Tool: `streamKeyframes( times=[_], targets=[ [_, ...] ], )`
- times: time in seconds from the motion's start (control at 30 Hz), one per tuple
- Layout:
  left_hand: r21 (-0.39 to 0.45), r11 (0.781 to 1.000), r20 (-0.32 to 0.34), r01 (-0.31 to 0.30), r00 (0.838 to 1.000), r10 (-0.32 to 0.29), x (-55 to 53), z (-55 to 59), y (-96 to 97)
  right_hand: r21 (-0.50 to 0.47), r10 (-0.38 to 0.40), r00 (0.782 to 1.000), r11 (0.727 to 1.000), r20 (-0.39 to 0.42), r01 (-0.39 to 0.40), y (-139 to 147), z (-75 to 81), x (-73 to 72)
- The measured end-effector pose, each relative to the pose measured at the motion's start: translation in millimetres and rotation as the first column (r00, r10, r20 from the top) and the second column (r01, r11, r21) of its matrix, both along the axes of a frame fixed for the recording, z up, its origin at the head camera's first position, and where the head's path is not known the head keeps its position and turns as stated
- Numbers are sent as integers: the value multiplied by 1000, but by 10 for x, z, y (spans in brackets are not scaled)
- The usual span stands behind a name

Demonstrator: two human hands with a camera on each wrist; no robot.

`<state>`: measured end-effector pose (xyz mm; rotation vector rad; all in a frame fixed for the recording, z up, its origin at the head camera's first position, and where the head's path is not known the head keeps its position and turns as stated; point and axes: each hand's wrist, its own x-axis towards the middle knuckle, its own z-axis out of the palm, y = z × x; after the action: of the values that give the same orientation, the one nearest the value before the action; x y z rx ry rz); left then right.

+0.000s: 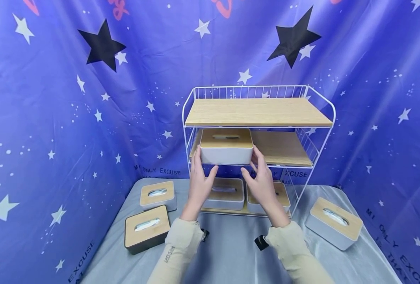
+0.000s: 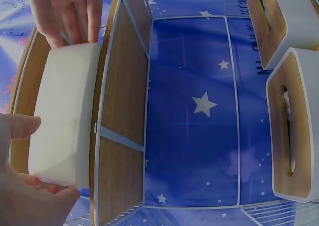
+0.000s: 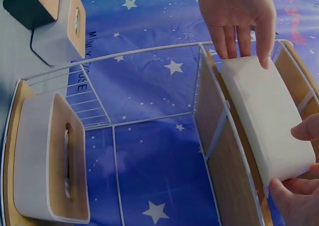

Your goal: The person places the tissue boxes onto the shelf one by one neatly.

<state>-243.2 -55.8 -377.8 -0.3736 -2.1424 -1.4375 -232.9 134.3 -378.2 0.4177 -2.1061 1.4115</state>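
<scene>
Head view, clock centred on the held box: white tissue box [image 1: 227, 155], wood lid up, sits at the left half of the middle shelf [image 1: 281, 148] of a white wire rack [image 1: 257, 112]; can't tell if the shelf takes its full weight. Left hand [image 1: 200, 185] at 7–8 o'clock, right hand [image 1: 262, 183] at 4. Fingers straight against the box ends, thumbs spread below the front face; box is steadied between both hands, neither one clenched. Bottom shelf [image 1: 245, 207] carries two more: center box [image 1: 225, 203] at 6, right-hand box [image 1: 284, 194] between 4 and 5. On the grey-covered worktop [image 1: 227, 252]: small white box [image 1: 164, 202] at 8, black-sided box [image 1: 147, 240] at 7–8, outer white box [image 1: 332, 232] at 4. Star-print curtain [image 1: 71, 150] behind, from 9 over 12 to 3. Left wrist, same clock: left hand at 7, thumb over the front face, finger ends at the near end; right hand at 12, straight fingers on the far end. Bottom-shelf pair at 2 and 3. Right wrist: left hand near 12, right hand at 5, again at opposite ends; black-sided box at 10.
</scene>
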Motion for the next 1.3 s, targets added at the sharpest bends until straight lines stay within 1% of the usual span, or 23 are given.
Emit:
streamKeyframes(
  times=[0.1,0.23,0.37,0.43,0.57,0.67,0.73,0.93,1.1,1.2,1.3],
  targets=[
    [-35,999,2,-18,1000,18,-26,-1,-17,50,-25,999,998,35,23,-32,4,-31],
    [-53,999,6,-12,1000,12,-54,-4,-43,116,-71,996,991,58,64,-66,36,-66],
    [-79,997,33,1,999,2,-65,-23,-72,173,-101,991,981,88,85,-83,67,-90],
    [-91,996,48,11,999,-6,-56,-25,-86,179,-107,989,980,105,87,-80,68,-92],
    [-83,996,51,28,998,-24,-31,-28,-115,141,-85,991,988,105,69,-50,36,-62],
    [-63,997,46,36,998,-34,1,-37,-143,106,-59,996,993,70,52,-20,-16,-24],
    [-63,997,43,42,998,-39,24,-49,-162,99,-57,998,994,28,54,1,-59,-1],
    [-58,995,45,86,995,-84,110,-117,-169,99,-88,992,990,-93,97,122,-198,76],
    [-40,988,48,146,988,-144,176,-236,-102,63,-125,979,989,-164,137,298,-323,151],
    [-21,983,81,182,980,-180,219,-328,-51,46,-150,967,986,-205,163,425,-439,190],
    [-4,982,110,190,976,-188,275,-425,-15,40,-191,954,978,-230,205,572,-598,228]
  ],
)
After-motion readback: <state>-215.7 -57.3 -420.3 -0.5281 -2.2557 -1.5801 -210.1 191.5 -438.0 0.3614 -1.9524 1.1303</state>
